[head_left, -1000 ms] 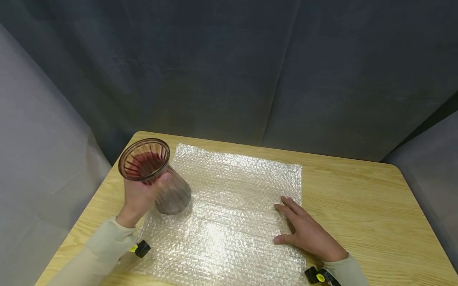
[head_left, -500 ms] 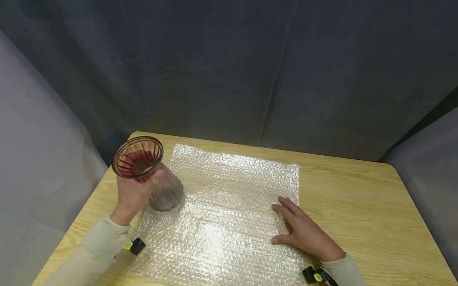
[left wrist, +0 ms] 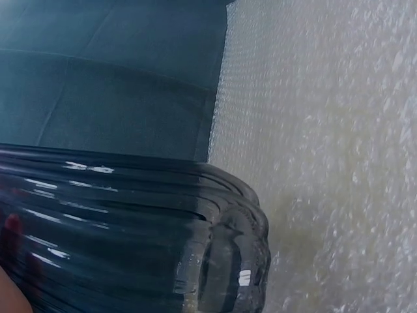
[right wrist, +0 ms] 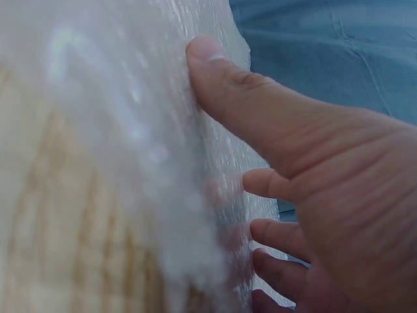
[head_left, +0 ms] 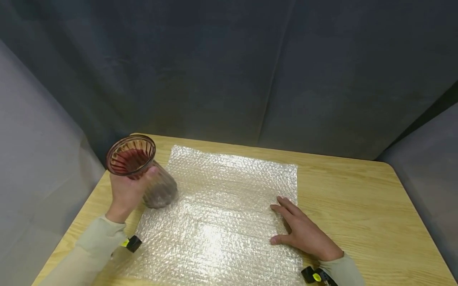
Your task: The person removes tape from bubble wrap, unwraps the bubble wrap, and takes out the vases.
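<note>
A ribbed, tinted glass vase (head_left: 161,190) with a flared rim leans over the left side of a bubble wrap sheet (head_left: 229,190). My left hand (head_left: 126,195) grips it below the rim, fingers curled round the glass. In the left wrist view the scalloped vase base (left wrist: 228,261) is close to the wrap; whether they touch I cannot tell. My right hand (head_left: 305,234) rests at the sheet's right edge, thumb and fingers spread. The right wrist view has the thumb (right wrist: 254,107) and fingertips against the bubble wrap (right wrist: 163,130), whose near edge is blurred.
The bubble wrap lies flat on a wooden table (head_left: 358,210) with rounded far corners. Bare wood shows to its right. A dark curtain (head_left: 214,71) hangs behind the table, and pale grey cloth panels (head_left: 39,167) stand at both sides.
The vase and my left hand have moved a little to the left, toward the sheet's left edge. My right hand stays in place on the bubble wrap.
</note>
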`<state>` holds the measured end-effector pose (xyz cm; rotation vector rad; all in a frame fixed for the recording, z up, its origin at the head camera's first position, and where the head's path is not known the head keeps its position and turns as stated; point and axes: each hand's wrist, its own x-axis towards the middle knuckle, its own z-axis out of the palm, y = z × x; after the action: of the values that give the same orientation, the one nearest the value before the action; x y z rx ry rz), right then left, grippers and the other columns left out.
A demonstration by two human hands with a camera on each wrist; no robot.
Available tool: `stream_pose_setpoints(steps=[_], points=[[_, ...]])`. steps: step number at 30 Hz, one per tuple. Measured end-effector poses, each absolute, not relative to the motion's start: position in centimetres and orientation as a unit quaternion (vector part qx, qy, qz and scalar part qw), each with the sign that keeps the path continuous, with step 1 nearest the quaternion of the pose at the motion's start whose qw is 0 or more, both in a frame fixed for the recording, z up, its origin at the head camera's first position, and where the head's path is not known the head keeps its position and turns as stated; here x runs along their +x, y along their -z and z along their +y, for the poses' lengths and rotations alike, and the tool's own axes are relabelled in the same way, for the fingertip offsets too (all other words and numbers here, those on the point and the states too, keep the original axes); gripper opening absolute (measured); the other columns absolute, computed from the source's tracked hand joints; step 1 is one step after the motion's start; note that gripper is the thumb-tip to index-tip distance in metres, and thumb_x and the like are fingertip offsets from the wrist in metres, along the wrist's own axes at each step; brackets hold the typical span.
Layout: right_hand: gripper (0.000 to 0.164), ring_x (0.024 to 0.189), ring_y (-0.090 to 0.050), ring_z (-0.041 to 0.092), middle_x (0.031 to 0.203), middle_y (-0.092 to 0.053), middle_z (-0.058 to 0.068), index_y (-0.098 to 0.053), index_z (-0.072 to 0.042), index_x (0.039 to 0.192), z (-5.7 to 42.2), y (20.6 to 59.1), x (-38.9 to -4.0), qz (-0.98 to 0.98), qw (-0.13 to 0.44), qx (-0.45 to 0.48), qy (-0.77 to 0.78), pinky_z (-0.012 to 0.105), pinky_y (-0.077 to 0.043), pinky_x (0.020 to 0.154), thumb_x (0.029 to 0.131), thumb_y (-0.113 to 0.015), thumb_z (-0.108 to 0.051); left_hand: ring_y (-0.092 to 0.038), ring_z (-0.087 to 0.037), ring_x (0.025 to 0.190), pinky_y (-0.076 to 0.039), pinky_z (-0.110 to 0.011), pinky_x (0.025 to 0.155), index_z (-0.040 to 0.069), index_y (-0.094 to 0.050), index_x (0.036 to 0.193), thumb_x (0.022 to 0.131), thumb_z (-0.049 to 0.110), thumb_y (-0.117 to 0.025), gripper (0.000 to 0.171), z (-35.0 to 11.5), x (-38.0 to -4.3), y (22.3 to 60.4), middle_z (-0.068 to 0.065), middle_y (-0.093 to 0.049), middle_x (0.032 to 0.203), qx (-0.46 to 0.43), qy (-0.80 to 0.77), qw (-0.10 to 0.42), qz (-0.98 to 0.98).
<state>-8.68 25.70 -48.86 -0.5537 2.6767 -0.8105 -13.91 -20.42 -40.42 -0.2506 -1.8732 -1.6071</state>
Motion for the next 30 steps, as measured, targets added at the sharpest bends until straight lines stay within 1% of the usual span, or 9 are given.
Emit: stream_pose_setpoints(steps=[2,5,11,13,18,20,21,24,30], points=[[0.098,0.157,-0.024,0.048,0.171,-0.025,0.017,-0.046,-0.013,0.155,25.7,48.9,-8.7,0.929,0.145,-0.192,0.281,0.068,-0.040,0.116,0.077,-0.082,-0.061,-0.065,-0.005,0.098,-0.054,-0.014,0.084,0.000,-0.058,0.131,0.069,-0.012,-0.078,0.066,-20.6,-13.9,40.5,0.008,-0.068,0.112,-0.091,0.609,0.324,-0.718],[0.098,0.157,-0.024,0.048,0.171,-0.025,0.017,-0.046,-0.013,0.155,25.7,48.9,-8.6,0.930,0.144,-0.191,0.279,0.068,-0.040,0.116,0.077,-0.081,-0.062,-0.064,-0.005,0.099,-0.054,-0.013,0.085,0.001,-0.058,0.131,0.069,-0.012,-0.078,0.066,-20.9,-14.0,40.8,0.009,-0.068,0.113,-0.086,0.605,0.322,-0.723],[0.098,0.157,-0.024,0.048,0.171,-0.026,0.018,-0.046,-0.013,0.155,25.6,48.9,-8.6,0.930,0.143,-0.191,0.279,0.068,-0.040,0.116,0.077,-0.080,-0.062,-0.063,-0.003,0.093,-0.053,-0.012,0.080,-0.003,-0.059,0.129,0.068,-0.014,-0.078,0.064,-21.6,-14.5,41.1,0.010,-0.069,0.109,-0.070,0.604,0.332,-0.721],[0.098,0.157,-0.024,0.048,0.171,-0.025,0.018,-0.046,-0.012,0.155,25.6,48.9,-8.7,0.930,0.146,-0.192,0.278,0.067,-0.040,0.116,0.077,-0.080,-0.062,-0.063,-0.004,0.095,-0.053,-0.013,0.081,-0.003,-0.057,0.132,0.069,-0.015,-0.077,0.067,-21.8,-14.6,41.1,0.010,-0.068,0.110,-0.057,0.608,0.337,-0.717],[0.098,0.157,-0.024,0.047,0.172,-0.025,0.017,-0.046,-0.013,0.155,25.5,48.9,-8.7,0.930,0.149,-0.191,0.276,0.066,-0.041,0.117,0.077,-0.081,-0.061,-0.064,-0.006,0.104,-0.053,-0.013,0.088,-0.001,-0.054,0.138,0.071,-0.010,-0.077,0.071,-22.0,-14.9,40.6,0.009,-0.067,0.117,-0.039,0.613,0.355,-0.704],[0.098,0.157,-0.024,0.047,0.172,-0.025,0.017,-0.046,-0.013,0.155,25.5,48.9,-8.7,0.930,0.148,-0.190,0.277,0.066,-0.040,0.117,0.077,-0.082,-0.061,-0.064,-0.005,0.106,-0.052,-0.012,0.090,-0.001,-0.053,0.139,0.071,-0.009,-0.077,0.072,-22.2,-15.1,40.6,0.009,-0.067,0.118,-0.037,0.609,0.362,-0.704],[0.098,0.157,-0.024,0.047,0.172,-0.025,0.016,-0.046,-0.013,0.155,25.5,49.0,-8.7,0.930,0.148,-0.190,0.278,0.066,-0.041,0.117,0.076,-0.082,-0.061,-0.064,-0.005,0.106,-0.053,-0.012,0.090,0.000,-0.053,0.139,0.071,-0.009,-0.077,0.072,-22.3,-15.2,40.5,0.010,-0.067,0.118,-0.035,0.611,0.363,-0.702],[0.098,0.157,-0.024,0.047,0.172,-0.025,0.016,-0.046,-0.014,0.155,25.6,48.9,-8.7,0.930,0.148,-0.189,0.278,0.065,-0.041,0.117,0.076,-0.081,-0.061,-0.066,-0.005,0.102,-0.054,-0.013,0.088,0.002,-0.055,0.137,0.071,-0.010,-0.078,0.070,-22.6,-15.5,40.6,0.007,-0.069,0.116,-0.034,0.627,0.361,-0.689],[0.097,0.157,-0.025,0.046,0.171,-0.026,0.016,-0.047,-0.014,0.155,25.6,49.0,-8.8,0.931,0.145,-0.190,0.275,0.064,-0.042,0.117,0.077,-0.082,-0.061,-0.070,-0.007,0.092,-0.057,-0.015,0.079,0.004,-0.062,0.129,0.072,-0.010,-0.079,0.061,-23.1,-15.9,40.5,0.003,-0.074,0.108,-0.033,0.650,0.366,-0.666]])
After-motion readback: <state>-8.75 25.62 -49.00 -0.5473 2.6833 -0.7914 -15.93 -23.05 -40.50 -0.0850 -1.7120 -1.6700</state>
